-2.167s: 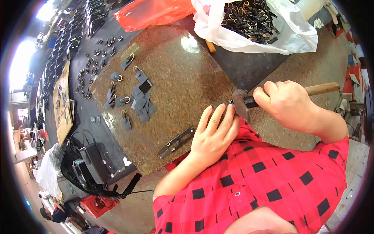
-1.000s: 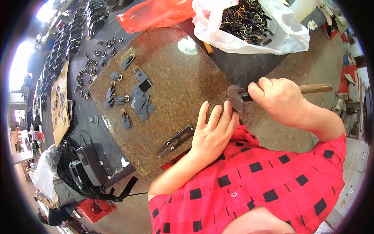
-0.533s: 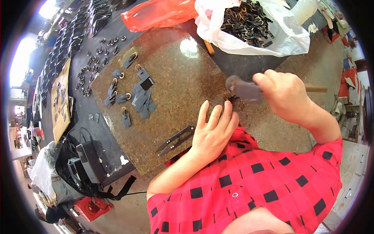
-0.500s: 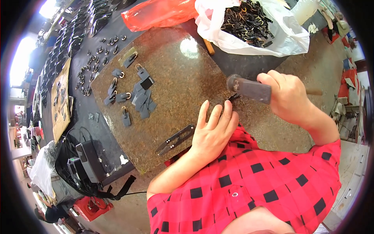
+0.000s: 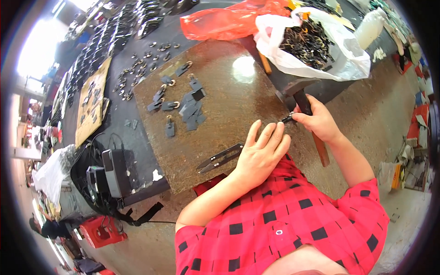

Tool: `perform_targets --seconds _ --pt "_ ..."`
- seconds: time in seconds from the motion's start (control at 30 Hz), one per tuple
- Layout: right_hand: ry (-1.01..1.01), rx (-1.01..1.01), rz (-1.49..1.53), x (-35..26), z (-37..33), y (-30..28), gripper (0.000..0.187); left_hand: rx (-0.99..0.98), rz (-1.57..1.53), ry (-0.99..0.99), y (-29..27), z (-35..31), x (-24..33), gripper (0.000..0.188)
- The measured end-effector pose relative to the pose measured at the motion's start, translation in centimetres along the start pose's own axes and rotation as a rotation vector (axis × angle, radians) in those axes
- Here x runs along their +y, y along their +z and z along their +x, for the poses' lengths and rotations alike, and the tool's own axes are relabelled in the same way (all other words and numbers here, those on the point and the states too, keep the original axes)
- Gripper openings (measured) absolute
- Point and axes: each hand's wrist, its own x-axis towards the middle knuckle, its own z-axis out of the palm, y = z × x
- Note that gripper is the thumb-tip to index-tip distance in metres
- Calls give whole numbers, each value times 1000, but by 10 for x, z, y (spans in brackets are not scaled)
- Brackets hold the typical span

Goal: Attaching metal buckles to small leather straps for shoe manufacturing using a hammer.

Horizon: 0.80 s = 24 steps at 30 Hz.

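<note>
My right hand (image 5: 318, 121) is closed round a hammer (image 5: 302, 101), whose metal head points up and whose wooden handle hangs below the fist. The right fingertips meet a small black strap piece (image 5: 287, 118) at the right edge of a brown slab (image 5: 220, 101). Beside it, my left hand (image 5: 263, 153) lies with fingers stretched out, fingertips close to the piece. Black thread snips (image 5: 221, 158) rest left of that hand. Farther left on the slab are a pile of dark grey tabs (image 5: 191, 110) and several tabs with metal rings (image 5: 170, 127).
At the back, a white bag (image 5: 348, 64) holds many black ringed pieces, next to a red plastic bag (image 5: 220, 23). More ringed pieces (image 5: 137, 68) and a cardboard sheet (image 5: 94, 103) lie on the dark table. A black device (image 5: 115, 172) with cables stands at the near left.
The hammer has swung upright, its handle now pointing down. My right hand has moved left and in to the black strap piece. The view has shifted; my left hand stays by the slab's edge.
</note>
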Motion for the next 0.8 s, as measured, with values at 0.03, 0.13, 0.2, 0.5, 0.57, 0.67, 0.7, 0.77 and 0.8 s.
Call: perform_targets --seconds 0.03,0.13,0.2,0.5,0.57,0.67,0.7,0.77,0.8 --pt "31 -4 106 0 -1 2 19 10 -32 11 -5 -1 -1 27" --pt "8 19 115 -11 -11 0 19 79 -41 37 -25 -11 -6 24" --pt "-19 47 130 -21 -20 -8 18 93 -29 1 -43 -24 -18 23" --pt "-687 696 -636 -73 58 -64 19 117 208 -217 -63 -46 -63 18" --pt "-705 709 -712 -70 73 -70 20 193 206 -308 -69 -46 -67 15" --pt "-518 597 -707 -63 52 -52 21 307 298 -574 -83 -51 -80 13" --pt "-585 540 -567 -54 46 -44 24 276 319 -641 -85 -53 -88 16" --pt "-436 120 -379 -62 26 -23 27 185 389 -758 -88 -59 -100 26" --pt "-483 -70 -373 -65 22 -12 27 178 398 -764 -88 -62 -102 26"
